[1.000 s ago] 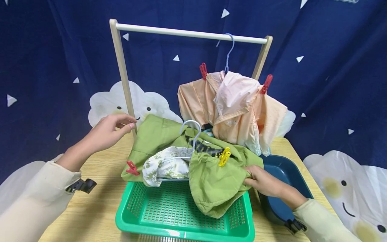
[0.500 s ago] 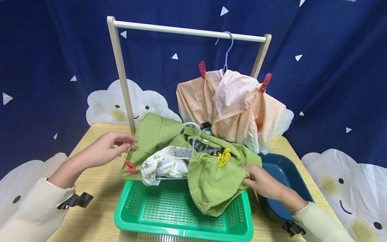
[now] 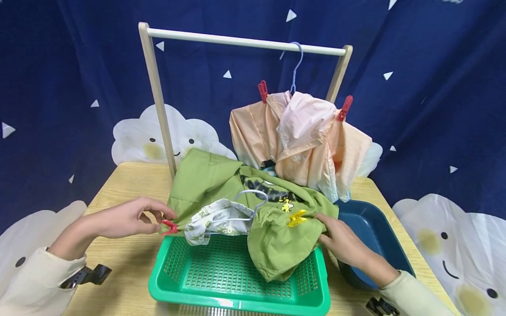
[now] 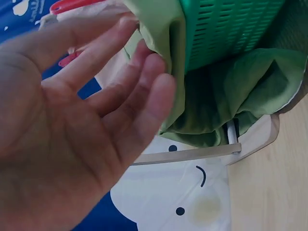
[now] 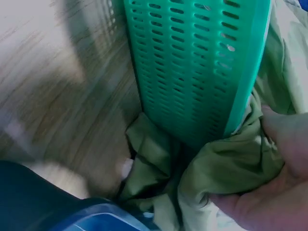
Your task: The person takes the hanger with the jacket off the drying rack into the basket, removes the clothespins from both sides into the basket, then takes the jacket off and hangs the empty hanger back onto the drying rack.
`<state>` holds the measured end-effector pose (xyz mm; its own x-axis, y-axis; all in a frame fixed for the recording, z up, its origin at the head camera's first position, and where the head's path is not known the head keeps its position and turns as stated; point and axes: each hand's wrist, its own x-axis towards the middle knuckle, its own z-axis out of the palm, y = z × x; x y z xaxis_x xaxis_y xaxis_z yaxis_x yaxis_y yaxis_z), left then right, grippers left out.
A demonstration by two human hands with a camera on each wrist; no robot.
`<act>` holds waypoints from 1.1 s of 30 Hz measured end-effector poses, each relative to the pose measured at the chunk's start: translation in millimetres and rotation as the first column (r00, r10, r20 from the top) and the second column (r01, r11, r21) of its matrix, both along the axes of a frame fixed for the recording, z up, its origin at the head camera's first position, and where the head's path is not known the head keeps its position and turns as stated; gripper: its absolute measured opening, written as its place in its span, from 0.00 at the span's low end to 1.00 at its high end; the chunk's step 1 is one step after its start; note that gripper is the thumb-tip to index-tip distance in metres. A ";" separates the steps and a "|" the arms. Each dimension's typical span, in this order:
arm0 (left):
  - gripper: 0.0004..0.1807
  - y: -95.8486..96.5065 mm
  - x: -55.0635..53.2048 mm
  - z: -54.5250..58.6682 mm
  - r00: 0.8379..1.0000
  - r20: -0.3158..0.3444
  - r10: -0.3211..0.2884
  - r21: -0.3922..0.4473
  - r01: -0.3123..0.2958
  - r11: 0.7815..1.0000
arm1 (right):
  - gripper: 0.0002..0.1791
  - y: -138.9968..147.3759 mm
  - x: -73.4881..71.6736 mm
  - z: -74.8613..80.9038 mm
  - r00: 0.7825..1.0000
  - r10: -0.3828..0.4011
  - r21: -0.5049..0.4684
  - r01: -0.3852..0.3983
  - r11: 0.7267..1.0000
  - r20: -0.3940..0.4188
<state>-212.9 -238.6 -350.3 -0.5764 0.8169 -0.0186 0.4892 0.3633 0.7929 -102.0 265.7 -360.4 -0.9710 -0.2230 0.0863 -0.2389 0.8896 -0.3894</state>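
A green hooded jacket (image 3: 209, 175) with a dark printed patch lies over the back of a green plastic basket (image 3: 237, 303). Its hood shows a white patterned lining (image 3: 221, 210), where a white hanger (image 3: 262, 198) sticks out. At the jacket's left end my left hand (image 3: 134, 219) has its thumb and fingertips at a red clothespin (image 3: 170, 227); in the left wrist view its fingers are bent beside the green cloth (image 4: 166, 29). My right hand (image 3: 344, 239) pinches the jacket's right part, bunching the cloth (image 5: 231, 166) beside the basket wall. Close by sits a yellow clothespin (image 3: 296, 218).
Behind stands a wooden rack (image 3: 160, 103) with a white bar (image 3: 241, 41). A peach jacket (image 3: 253, 129) hangs from it on a lilac hanger (image 3: 294, 74), with red clothespins (image 3: 345, 108) at its shoulders. A dark blue tub (image 3: 371, 228) stands at right on the wooden table (image 3: 114, 259).
My left hand has moved down from the rack post to the red clothespin. My right hand keeps hold of the jacket. The hanger hook and yellow clothespin have tipped over.
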 end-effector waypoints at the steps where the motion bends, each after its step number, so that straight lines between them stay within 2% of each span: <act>1: 0.17 0.0 1.4 -2.0 1.000 0.008 -0.015 -0.002 0.015 1.000 | 0.18 0.2 -1.7 -1.1 1.000 0.000 -0.020 0.000 1.000 0.006; 6: 0.20 4.3 6.2 -10.7 1.000 -0.020 -0.018 -0.021 0.017 1.000 | 0.19 2.4 -13.7 -6.6 0.999 0.028 -0.102 -0.024 0.994 0.039; 9: 0.15 8.6 5.9 -15.9 0.999 -0.051 0.011 -0.001 -0.011 1.000 | 0.20 3.2 -23.0 -7.7 0.997 0.055 -0.128 -0.048 0.991 0.051; 12: 0.05 12.3 5.3 -20.3 0.994 -0.096 0.051 0.022 -0.049 0.999 | 0.17 4.1 -32.3 -7.1 0.993 0.092 -0.152 -0.081 0.985 0.067; 15: 0.05 14.4 5.2 -24.1 0.986 -0.136 0.101 0.036 -0.097 0.995 | 0.16 4.2 -37.1 -5.1 0.992 0.102 -0.141 -0.091 0.986 0.079; 20: 0.07 16.0 6.5 -31.7 0.960 -0.227 0.163 0.080 -0.149 0.986 | 0.20 2.1 -30.6 5.0 0.996 0.076 -0.017 -0.075 0.997 0.047; 24: 0.07 17.8 6.9 -32.7 0.946 -0.258 0.197 0.073 -0.184 0.980 | 0.24 1.3 -22.3 20.4 0.997 0.072 0.066 -0.074 0.995 0.029; 28: 0.06 19.5 6.7 -31.5 0.940 -0.257 0.223 0.053 -0.216 0.975 | 0.28 -0.9 -19.5 34.8 0.997 0.080 0.056 -0.081 0.995 0.017; 33: 0.06 22.0 7.1 -31.3 0.936 -0.263 0.232 0.059 -0.224 0.973 | 0.36 -4.8 -22.2 50.7 0.984 0.175 -0.022 -0.175 0.984 0.014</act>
<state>-205.8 -216.6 -381.6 -0.7279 0.6611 0.1820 0.5907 0.4698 0.6560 -124.3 260.9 -309.7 -0.9185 -0.3878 0.0776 -0.3837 0.8264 -0.4121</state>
